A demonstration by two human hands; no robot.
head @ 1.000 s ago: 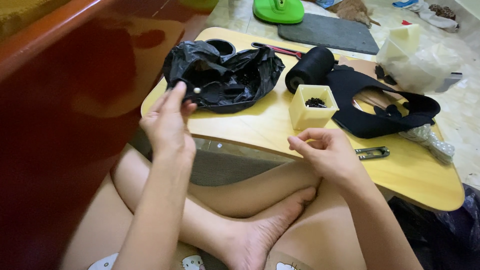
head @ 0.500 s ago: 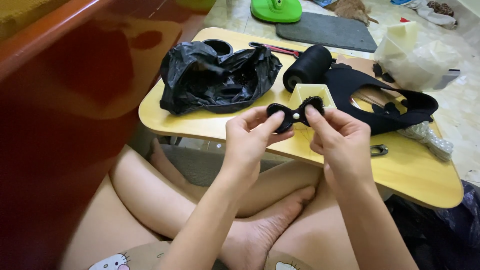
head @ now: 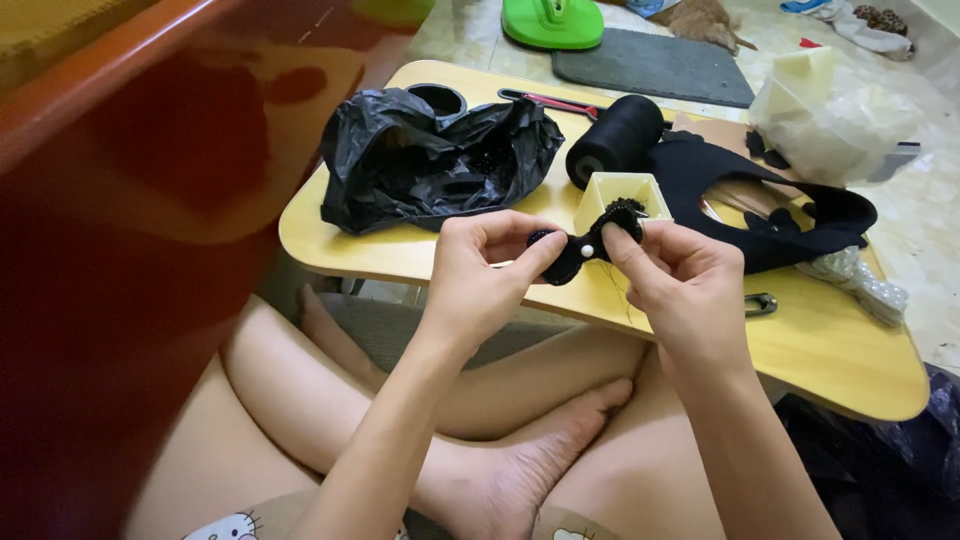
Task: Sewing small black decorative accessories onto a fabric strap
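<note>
At the centre of the frame the left hand (head: 480, 275) and the right hand (head: 685, 285) hold a small black bow (head: 590, 243) between them, just above the near edge of the low wooden desk (head: 830, 350); the fingers of each hand are pinched shut on one end of the bow, thumbs on top. The bow is dark and beaded in texture, with a small white pearl at its middle; a thin thread hangs from it below the right hand. Just behind the bow stands a small pale yellow square box (head: 618, 195), partly hidden by the bow's right end. In the upper middle lies a crumpled, glossy black plastic bag (head: 430, 160), with a round black cup (head: 438, 98) behind it; to its right a black thread spool (head: 615, 140) lies on its side, and behind that a red-handled tool (head: 550, 100). At the right a curved piece of black fabric (head: 790, 215) spreads over the desk, with a strand of white beads (head: 865, 285) beside it and a small metal clip (head: 760, 303) near the right wrist. A clear plastic bag (head: 830, 115) sits at the upper right; a polished red wooden panel (head: 130, 250) fills the left of the frame. The person's crossed bare legs show under the desk.
</note>
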